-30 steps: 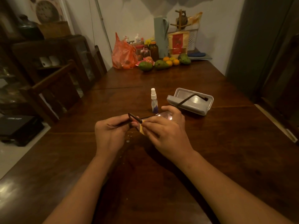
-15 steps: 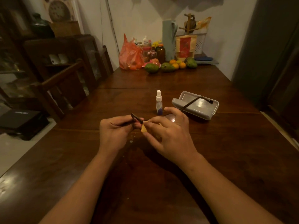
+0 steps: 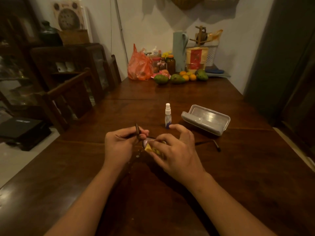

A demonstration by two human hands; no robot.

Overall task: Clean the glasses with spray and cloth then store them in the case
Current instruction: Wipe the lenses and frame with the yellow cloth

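My left hand [image 3: 119,143] grips the dark-framed glasses [image 3: 139,133] at their left end, just above the wooden table [image 3: 238,176]. My right hand [image 3: 175,150] presses a small yellow cloth [image 3: 150,149] against a lens, thumb and fingers pinching it. The right temple arm [image 3: 211,143] sticks out past my right hand, low over the table. A small white spray bottle [image 3: 167,115] stands upright just behind my hands. The grey glasses case [image 3: 205,119] lies open to the right of the bottle.
At the table's far end stand an orange plastic bag [image 3: 139,65], jars, a teal jug [image 3: 179,50] and mangoes and oranges [image 3: 177,78]. Wooden chairs [image 3: 71,97] line the left side. A dark door [image 3: 281,57] is on the right.
The glasses have swung down: the temple arm that pointed up in front of the case now lies low to the right of my right hand. My right hand keeps rubbing the lens.
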